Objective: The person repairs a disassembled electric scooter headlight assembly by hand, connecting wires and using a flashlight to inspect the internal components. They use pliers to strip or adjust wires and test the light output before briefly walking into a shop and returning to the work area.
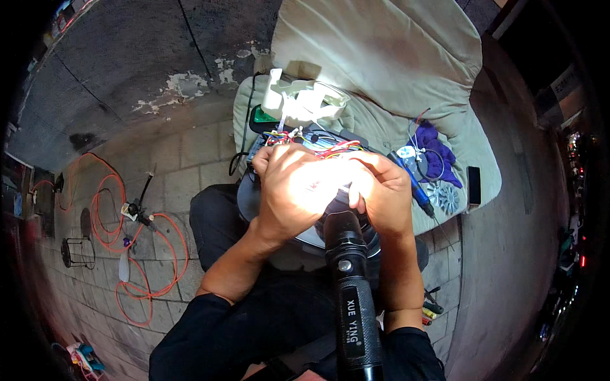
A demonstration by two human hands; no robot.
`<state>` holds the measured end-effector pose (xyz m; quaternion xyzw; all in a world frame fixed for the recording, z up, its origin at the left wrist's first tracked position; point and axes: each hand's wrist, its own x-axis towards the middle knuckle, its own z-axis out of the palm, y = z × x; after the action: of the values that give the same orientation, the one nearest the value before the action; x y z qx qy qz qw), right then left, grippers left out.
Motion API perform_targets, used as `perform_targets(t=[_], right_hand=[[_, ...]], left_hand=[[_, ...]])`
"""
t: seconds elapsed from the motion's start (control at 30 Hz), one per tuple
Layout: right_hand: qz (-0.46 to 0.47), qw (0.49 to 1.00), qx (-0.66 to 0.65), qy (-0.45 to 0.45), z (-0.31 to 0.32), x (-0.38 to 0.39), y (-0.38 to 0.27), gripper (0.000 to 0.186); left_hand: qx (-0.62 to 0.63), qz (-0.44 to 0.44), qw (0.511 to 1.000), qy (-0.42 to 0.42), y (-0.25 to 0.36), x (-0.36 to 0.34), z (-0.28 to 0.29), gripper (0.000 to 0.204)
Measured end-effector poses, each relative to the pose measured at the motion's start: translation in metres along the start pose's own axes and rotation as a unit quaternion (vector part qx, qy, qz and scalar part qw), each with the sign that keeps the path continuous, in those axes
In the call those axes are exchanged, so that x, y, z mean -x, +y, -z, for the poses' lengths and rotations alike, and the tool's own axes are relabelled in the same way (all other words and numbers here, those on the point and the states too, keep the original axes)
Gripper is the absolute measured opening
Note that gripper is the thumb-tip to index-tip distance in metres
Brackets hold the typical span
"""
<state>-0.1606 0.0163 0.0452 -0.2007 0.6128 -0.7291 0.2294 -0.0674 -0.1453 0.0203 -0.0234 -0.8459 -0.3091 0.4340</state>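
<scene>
Both hands meet close together over a round device held on the person's lap, lit so brightly by a torch that the fingers wash out to white. Left hand [293, 190] curls around the left side of the device [279, 236], its fingers folded in against a cluster of coloured wires [330, 150] just beyond the knuckles. Right hand [380, 193] is bent beside it, fingertips pinched toward the same spot between the two hands; the glare hides exactly what the fingertips grip, so I cannot tell whether they hold a wire or only press on it. A black torch [353, 298] rises from the bottom edge between the forearms, its head pointing at the hands. Just beyond the wires sits a white plastic part [298, 98], resting on a pale green cushion [381, 70] that spreads out beyond and to the right of the hands. Right of the right hand, on that cushion, lie a blue-handled tool [416, 187], a purple cloth [438, 152] and a dark phone [474, 185]. Well to the left of the left hand, an orange cable [136, 254] loops across the paved ground.
</scene>
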Motion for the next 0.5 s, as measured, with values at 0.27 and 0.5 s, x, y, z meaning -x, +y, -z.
perform_targets(t=[0.27,0.5], right_hand=[[0.061,0.997,-0.013,-0.034,-0.003,0.0,0.008,0.019],[0.085,0.996,0.028,-0.029,-0.008,0.005,0.009,0.018]], left_hand=[[0.002,0.0,1.0,-0.002,-0.003,0.006,0.006,0.028],[-0.008,0.005,0.999,0.031,-0.008,0.014,0.001,0.033]])
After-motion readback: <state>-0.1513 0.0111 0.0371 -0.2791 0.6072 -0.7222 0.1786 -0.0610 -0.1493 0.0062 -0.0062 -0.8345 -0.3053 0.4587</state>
